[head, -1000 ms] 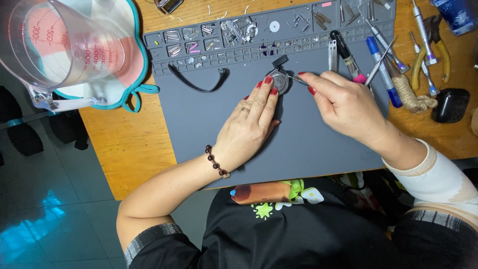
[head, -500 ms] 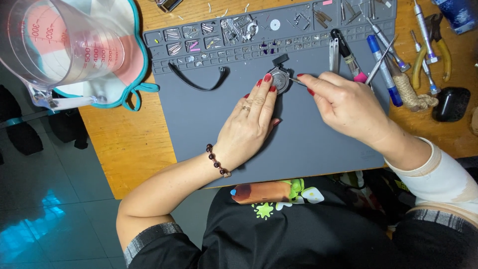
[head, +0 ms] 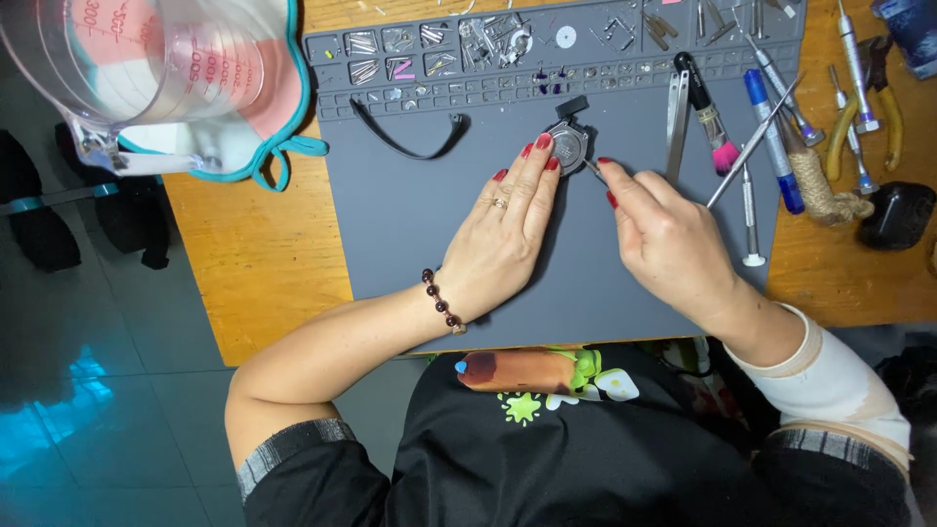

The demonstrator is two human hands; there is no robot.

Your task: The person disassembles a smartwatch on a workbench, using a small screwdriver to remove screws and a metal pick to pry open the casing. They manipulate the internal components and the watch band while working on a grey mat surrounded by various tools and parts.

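A small round watch case (head: 568,146), back side up, is being pinned flat on the grey work mat (head: 410,224) by the fingertips of the left hand (head: 503,239), which is being pressed down on the case's near edge rather than closed around it. A thin metal tool (head: 592,170) is being pinched in the right hand (head: 673,239), its tip being brought to the case's right rim. The case is judged to be light, rigid and smooth enough to skid on the mat (hence the downward pressure), with fine parts likely to scratch or bend; it is best being held by the rim, clear of the open centre. A detached black strap (head: 410,146) is lying well apart to the left, and tweezers (head: 675,122), a pink-bristled brush (head: 708,117) and screwdrivers (head: 771,137) are lying near on the right, over the wooden table (head: 264,254).
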